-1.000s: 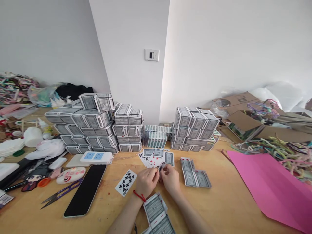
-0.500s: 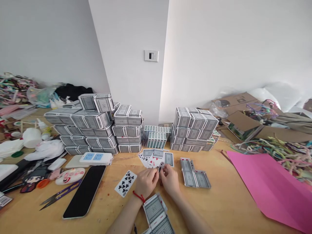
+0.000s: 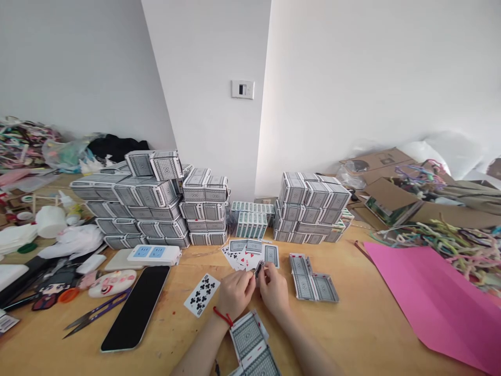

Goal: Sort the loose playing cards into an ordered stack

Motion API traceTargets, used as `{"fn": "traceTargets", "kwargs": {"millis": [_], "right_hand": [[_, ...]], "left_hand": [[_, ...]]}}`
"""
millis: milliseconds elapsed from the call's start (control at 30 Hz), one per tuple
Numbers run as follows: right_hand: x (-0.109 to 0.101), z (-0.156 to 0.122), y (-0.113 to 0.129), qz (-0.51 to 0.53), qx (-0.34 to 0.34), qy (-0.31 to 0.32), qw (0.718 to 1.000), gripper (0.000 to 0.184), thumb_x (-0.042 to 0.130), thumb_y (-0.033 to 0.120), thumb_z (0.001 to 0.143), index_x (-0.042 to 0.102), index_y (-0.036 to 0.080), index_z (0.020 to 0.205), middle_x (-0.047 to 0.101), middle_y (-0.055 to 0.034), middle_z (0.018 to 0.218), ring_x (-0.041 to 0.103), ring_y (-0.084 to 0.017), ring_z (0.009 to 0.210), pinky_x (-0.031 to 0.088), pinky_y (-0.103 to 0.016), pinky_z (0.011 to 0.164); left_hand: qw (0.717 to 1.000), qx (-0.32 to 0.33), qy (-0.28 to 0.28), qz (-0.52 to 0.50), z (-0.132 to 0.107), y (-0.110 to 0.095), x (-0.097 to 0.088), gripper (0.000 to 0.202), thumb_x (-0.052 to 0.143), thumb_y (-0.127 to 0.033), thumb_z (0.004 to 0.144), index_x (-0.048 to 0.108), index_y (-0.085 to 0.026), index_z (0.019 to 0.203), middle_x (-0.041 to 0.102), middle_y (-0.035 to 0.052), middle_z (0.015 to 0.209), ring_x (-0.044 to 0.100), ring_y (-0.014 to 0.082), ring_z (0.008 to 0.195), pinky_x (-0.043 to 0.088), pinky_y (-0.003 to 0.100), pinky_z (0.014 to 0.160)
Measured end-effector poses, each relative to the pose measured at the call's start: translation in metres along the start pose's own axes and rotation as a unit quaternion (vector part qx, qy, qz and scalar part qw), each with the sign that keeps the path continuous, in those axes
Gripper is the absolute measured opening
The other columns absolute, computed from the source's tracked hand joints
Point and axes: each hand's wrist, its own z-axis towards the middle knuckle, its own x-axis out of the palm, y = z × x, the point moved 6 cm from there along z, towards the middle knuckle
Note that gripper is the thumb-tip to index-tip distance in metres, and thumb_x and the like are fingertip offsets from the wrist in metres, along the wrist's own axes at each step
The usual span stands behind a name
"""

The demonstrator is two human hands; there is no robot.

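My left hand (image 3: 235, 293) and my right hand (image 3: 274, 289) meet at the table's middle, fingers pinched together on a small folded playing card (image 3: 259, 268) held between them. A red string circles my left wrist. Just beyond my fingers lie loose playing cards (image 3: 250, 253), some face up and some face down. A single club card (image 3: 202, 294) lies face up to the left of my left hand. A flattened card box (image 3: 312, 279) lies to the right of my right hand, and another flattened box (image 3: 252, 343) rests between my forearms.
Stacks of boxed card decks (image 3: 156, 201) stand left of centre, and more stacks (image 3: 311, 209) right of centre against the wall. A black phone (image 3: 136, 307), purple snips (image 3: 96, 312) and a power strip (image 3: 154, 253) lie left. Pink paper (image 3: 426, 292) and cardboard boxes (image 3: 395, 193) sit right.
My hands have stayed nearly in place, with the fingers working slightly on the small card. Nothing else on the table has moved.
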Motion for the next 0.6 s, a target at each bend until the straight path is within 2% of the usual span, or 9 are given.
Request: {"fn": "traceTargets", "kwargs": {"millis": [133, 233, 333, 400, 467, 600], "right_hand": [[-0.001, 0.000, -0.001, -0.032, -0.012, -0.015, 0.999, 0.024, 0.033, 0.036, 0.081, 0.048, 0.020, 0.071, 0.054, -0.0011, 0.051, 0.051, -0.015, 0.046, 0.030, -0.022, 0.046], [0.000, -0.001, -0.001, -0.026, -0.013, -0.016, 0.999, 0.023, 0.033, 0.035, 0.082, 0.049, 0.019, 0.075, 0.056, -0.0017, 0.053, 0.052, -0.014, 0.047, 0.032, -0.022, 0.046], [-0.002, -0.002, 0.000, -0.006, -0.002, -0.021, 1.000, 0.025, 0.033, 0.038, 0.081, 0.047, 0.020, 0.070, 0.054, -0.0006, 0.052, 0.050, -0.014, 0.046, 0.033, -0.022, 0.045], [-0.003, 0.000, -0.003, 0.043, 0.023, -0.017, 0.999, 0.028, 0.034, 0.043, 0.080, 0.045, 0.021, 0.066, 0.051, 0.0009, 0.049, 0.048, -0.013, 0.043, 0.033, -0.022, 0.043], [0.000, 0.003, -0.007, 0.135, 0.067, 0.012, 0.989, 0.031, 0.034, 0.048, 0.078, 0.043, 0.021, 0.065, 0.047, 0.0034, 0.045, 0.045, -0.012, 0.037, 0.033, -0.021, 0.039], [0.011, 0.006, -0.013, 0.328, 0.147, 0.106, 0.927, 0.036, 0.037, 0.053, 0.076, 0.038, 0.021, 0.061, 0.038, 0.0075, 0.037, 0.037, -0.008, 0.028, 0.025, -0.018, 0.030]], "left_hand": [[1.000, 0.001, 0.011, -0.001, -0.001, 0.000, 0.001, 0.018, 0.038, -0.017, 0.080, 0.050, -0.018, 0.068, 0.054, 0.0011, 0.055, 0.052, 0.0103, 0.051, 0.038, 0.022, 0.049], [1.000, 0.004, 0.012, -0.003, 0.000, -0.002, -0.001, 0.019, 0.037, -0.016, 0.080, 0.050, -0.018, 0.066, 0.053, 0.0009, 0.054, 0.051, 0.0103, 0.050, 0.038, 0.022, 0.049], [1.000, 0.007, 0.010, -0.011, 0.001, -0.004, -0.002, 0.019, 0.037, -0.016, 0.080, 0.051, -0.018, 0.067, 0.053, 0.0012, 0.054, 0.052, 0.0104, 0.050, 0.038, 0.021, 0.048], [1.000, -0.007, 0.002, -0.029, 0.000, -0.002, -0.002, 0.018, 0.037, -0.016, 0.080, 0.052, -0.018, 0.070, 0.054, 0.0012, 0.055, 0.052, 0.0107, 0.051, 0.039, 0.021, 0.049], [0.997, -0.051, -0.014, -0.060, -0.001, 0.005, -0.002, 0.016, 0.038, -0.018, 0.080, 0.052, -0.018, 0.072, 0.054, 0.0010, 0.055, 0.053, 0.0107, 0.051, 0.039, 0.021, 0.049], [0.970, -0.184, -0.033, -0.157, -0.004, 0.028, 0.002, 0.018, 0.038, -0.026, 0.081, 0.052, -0.018, 0.075, 0.056, 0.0000, 0.056, 0.051, 0.0098, 0.047, 0.040, 0.020, 0.045]]}}
